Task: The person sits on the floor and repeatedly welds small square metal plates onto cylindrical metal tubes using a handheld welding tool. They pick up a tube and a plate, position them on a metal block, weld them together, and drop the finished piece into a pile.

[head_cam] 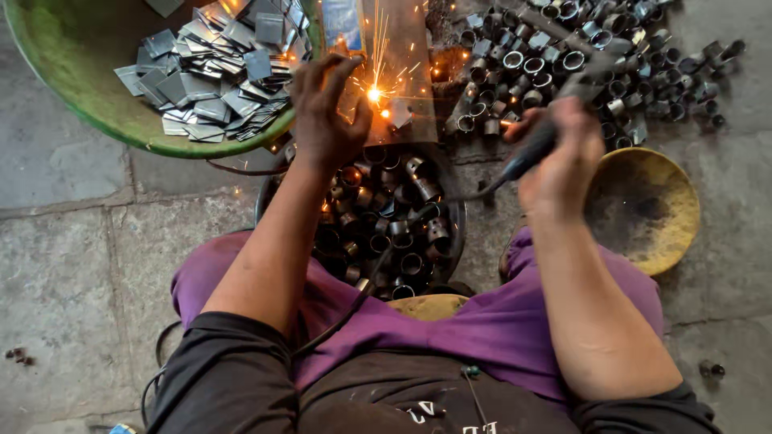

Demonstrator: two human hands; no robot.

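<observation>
Sparks (375, 90) burst bright orange at the middle of the head view, on a rusty metal plate (402, 72) that lies on the stone floor (72, 241) in front of the seated person. Just left of the glow, the left hand (326, 112) reaches over the plate with its fingers curled and bunched toward the spark; what they pinch is hidden by the glare and cannot be told. To the right, the right hand (563, 157) is wrapped tight around the dark handle of a welding holder (535, 145), which slants up and left toward the sparks, with a cable trailing down toward the lap. Below the plate, between the person's knees, stands a dark pan (458, 217) filled with short metal rings (402, 225). More rings lie in a loose heap (579, 56) on the floor at upper right. A green basin (72, 96) at upper left holds a pile of small square metal plates (217, 72). A worn yellow bowl (643, 209) sits on the floor just right of the right wrist. Purple trousers (498, 321) cover the person's legs.
</observation>
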